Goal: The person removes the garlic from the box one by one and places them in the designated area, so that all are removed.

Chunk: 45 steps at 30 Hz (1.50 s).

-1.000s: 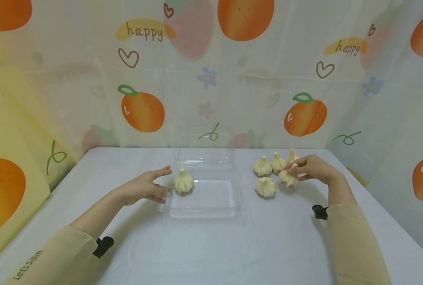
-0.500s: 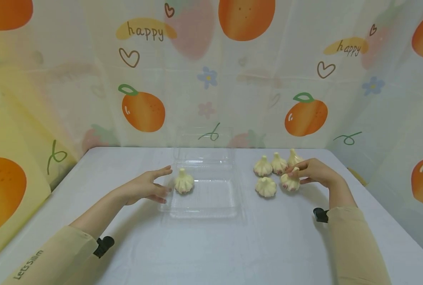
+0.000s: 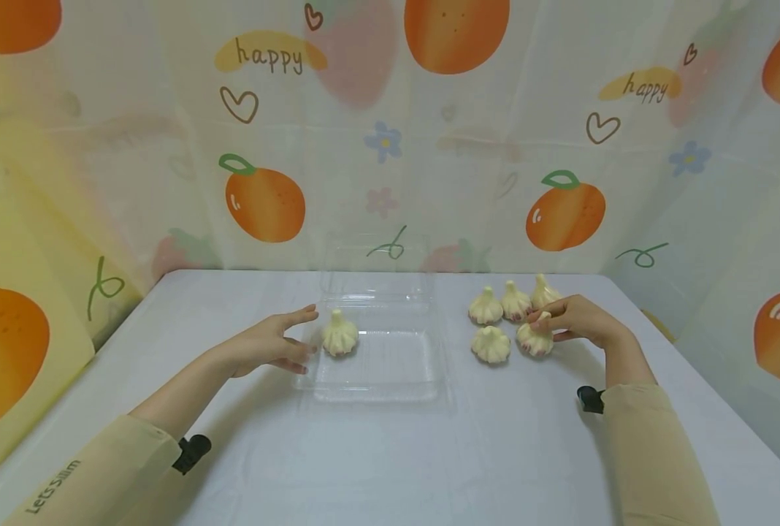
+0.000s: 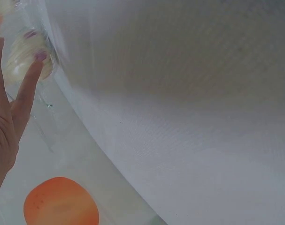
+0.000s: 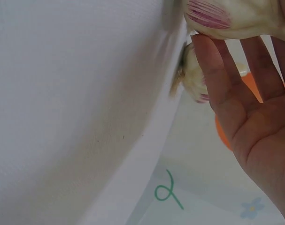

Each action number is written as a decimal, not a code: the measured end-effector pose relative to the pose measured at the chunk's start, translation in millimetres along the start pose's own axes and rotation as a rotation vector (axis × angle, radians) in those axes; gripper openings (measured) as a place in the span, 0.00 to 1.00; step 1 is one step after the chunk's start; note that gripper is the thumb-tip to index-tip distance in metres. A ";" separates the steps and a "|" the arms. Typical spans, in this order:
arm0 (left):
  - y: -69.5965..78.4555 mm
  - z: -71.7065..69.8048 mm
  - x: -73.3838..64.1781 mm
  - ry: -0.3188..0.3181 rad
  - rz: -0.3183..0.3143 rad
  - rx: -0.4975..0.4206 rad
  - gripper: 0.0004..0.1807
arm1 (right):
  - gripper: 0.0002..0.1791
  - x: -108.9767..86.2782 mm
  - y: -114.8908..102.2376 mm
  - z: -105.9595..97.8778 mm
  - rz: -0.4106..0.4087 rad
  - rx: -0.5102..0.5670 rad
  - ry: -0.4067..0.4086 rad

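In the head view my right hand pinches a pale garlic bulb with purple streaks, low at the near right of a small cluster. The right wrist view has that bulb at the top, with fingertips and thumb against its sides. My left hand spreads its fingers along the left wall of a clear plastic box and holds nothing. One garlic bulb sits upright inside the box at its left; the left wrist view shows it through the plastic, beyond the fingers.
Around the right hand stand more garlic bulbs: one in front and three behind, the rightmost partly covered by the hand. The box's clear lid stands raised at the back. A printed curtain hangs behind the white table.
My right hand has lowered the garlic bulb slightly toward the table beside the other bulbs. The left hand stays in place at the box.
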<state>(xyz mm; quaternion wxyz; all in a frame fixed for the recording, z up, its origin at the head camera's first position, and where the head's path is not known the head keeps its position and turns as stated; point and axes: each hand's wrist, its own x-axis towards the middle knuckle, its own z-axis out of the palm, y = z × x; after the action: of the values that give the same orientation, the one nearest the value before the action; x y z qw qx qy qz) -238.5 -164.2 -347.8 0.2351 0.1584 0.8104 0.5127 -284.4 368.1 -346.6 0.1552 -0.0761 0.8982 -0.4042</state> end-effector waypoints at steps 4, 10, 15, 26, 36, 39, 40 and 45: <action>0.2 0.0 0.1 -0.001 -0.002 0.002 0.44 | 0.25 -0.6 -0.1 1.4 0.007 0.008 0.000; -0.2 -0.4 0.5 -0.002 0.002 0.008 0.44 | 0.24 -1.9 -0.2 3.0 0.010 -0.013 0.008; -1.0 -0.5 1.0 -0.004 0.001 0.011 0.44 | 0.24 -2.3 -0.2 3.6 0.001 -0.014 0.002; 0.1 -0.6 0.7 -0.010 0.004 0.009 0.44 | 0.24 0.1 1.2 3.0 0.003 -0.038 -0.010; 0.7 -0.1 -0.5 -0.006 0.000 0.008 0.44 | 0.27 -1.5 -3.7 1.2 0.012 -0.065 -0.007; 0.5 -0.3 -0.5 -0.008 0.003 0.009 0.44 | 0.27 -2.2 -5.2 0.7 0.015 -0.068 -0.004; 0.3 -0.4 -0.4 -0.009 0.004 0.009 0.44 | 0.28 -2.6 -5.9 0.5 0.013 -0.069 -0.006; -0.7 -0.6 0.3 -0.007 0.003 0.016 0.44 | 0.29 -3.2 -8.0 -0.5 -0.001 -0.067 -0.004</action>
<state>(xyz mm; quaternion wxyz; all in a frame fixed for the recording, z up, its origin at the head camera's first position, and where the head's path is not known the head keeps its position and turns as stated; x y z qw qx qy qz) -239.1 -164.8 -348.3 0.2361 0.1634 0.8133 0.5061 -281.6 364.0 -339.6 0.1544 -0.0825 0.9108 -0.3740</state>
